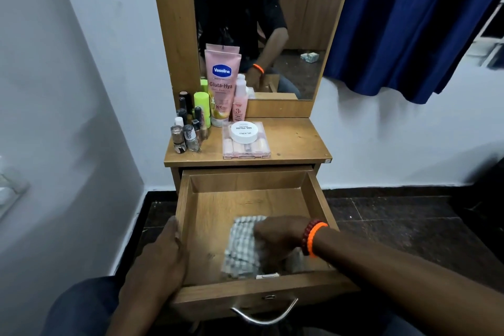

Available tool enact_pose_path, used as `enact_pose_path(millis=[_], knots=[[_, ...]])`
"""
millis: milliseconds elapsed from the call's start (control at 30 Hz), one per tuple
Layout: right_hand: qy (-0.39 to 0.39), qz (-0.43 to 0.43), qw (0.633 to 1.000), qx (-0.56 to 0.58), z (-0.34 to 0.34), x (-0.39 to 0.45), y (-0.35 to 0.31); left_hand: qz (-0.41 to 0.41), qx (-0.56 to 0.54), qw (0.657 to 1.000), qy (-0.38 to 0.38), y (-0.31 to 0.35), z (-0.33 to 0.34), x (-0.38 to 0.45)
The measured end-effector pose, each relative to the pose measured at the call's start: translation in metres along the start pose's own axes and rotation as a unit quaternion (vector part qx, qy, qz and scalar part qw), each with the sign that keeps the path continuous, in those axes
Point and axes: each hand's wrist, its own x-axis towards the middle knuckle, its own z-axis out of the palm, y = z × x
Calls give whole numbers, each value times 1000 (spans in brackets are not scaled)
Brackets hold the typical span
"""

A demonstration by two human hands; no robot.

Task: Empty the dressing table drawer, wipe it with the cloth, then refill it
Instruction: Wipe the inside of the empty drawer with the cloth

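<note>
— Now, where is the cloth?

— A checked cloth (242, 245) lies on the floor of the open drawer (245, 202), near the front wall and a little right of centre. Its long axis runs near to far. It looks blurred, so probably mid-wipe.

— And the hands?

— The right hand (275, 237) presses on the cloth's right side, reaching in from the right; whether its fingers curl round the fabric I cannot tell. The left hand (161, 262) rests on the drawer's left wall, fingers relaxed and holding nothing.

— What remains unwiped?

— Judging by position, the bare far half, straight ahead of the right hand. Bottles (188, 128), tubes and a case (245, 142) wait on the tabletop (294, 142).
</note>
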Motion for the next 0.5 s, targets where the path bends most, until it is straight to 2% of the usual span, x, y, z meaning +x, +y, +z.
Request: enact_pose_path(millis=[100, 167, 300, 400, 500], knots=[[70, -22, 993, 91, -2, 15, -40, 11, -26, 1000, 1, -3, 1, -1], [121, -32, 974, 190, -4, 20, -66, 27, -36, 999, 10, -5, 1, 0], [239, 58, 933, 263, -8, 48, -76, 24, -38, 999, 14, -4, 1, 0], [345, 109, 904, 229, -13, 38, -52, 5, -25, 1000, -6, -3, 3, 3], [422, 136, 887, 129, -8, 19, -32, 9, -13, 1000, 2, -6, 7, 5]])
